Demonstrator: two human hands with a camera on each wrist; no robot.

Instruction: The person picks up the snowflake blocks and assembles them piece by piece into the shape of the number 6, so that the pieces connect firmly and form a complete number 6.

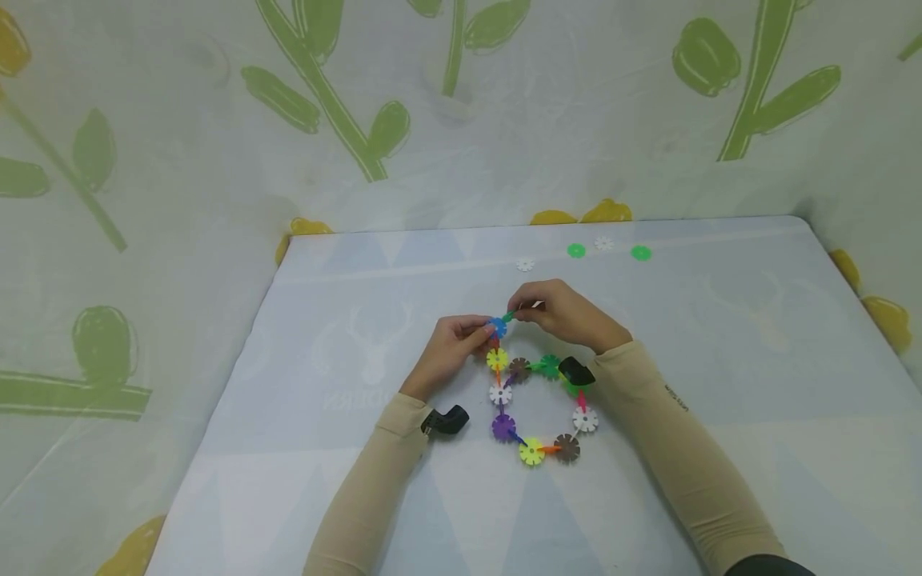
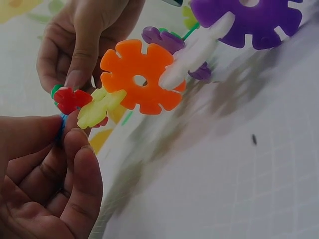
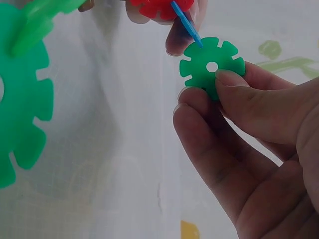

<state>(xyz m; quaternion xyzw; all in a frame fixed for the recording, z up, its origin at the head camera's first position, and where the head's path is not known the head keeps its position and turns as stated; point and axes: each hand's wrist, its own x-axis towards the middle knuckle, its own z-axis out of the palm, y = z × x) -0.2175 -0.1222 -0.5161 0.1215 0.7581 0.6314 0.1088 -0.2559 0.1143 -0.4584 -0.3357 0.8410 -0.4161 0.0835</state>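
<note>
Slotted plastic discs in many colours are joined into a ring with a short branch at its far left, where a yellow disc (image 1: 497, 359) and a red disc (image 3: 157, 7) lead up to a blue disc (image 1: 497, 328). My left hand (image 1: 450, 352) pinches the blue disc between thumb and fingers. Between right thumb and fingers, my right hand (image 1: 569, 314) pinches a green disc (image 3: 200, 62) by its edge. The blue disc's edge meets a slot in the green one. An orange disc (image 2: 127, 72) and a purple disc (image 1: 503, 428) belong to the same linked piece.
Loose discs lie toward the table's far edge: a green disc (image 1: 576, 250), another green disc (image 1: 641, 253), a white disc (image 1: 525, 265) and a second white disc (image 1: 604, 243). The ring's near side has a yellow disc (image 1: 531, 452) and a brown disc (image 1: 567, 449) close to the forearms.
</note>
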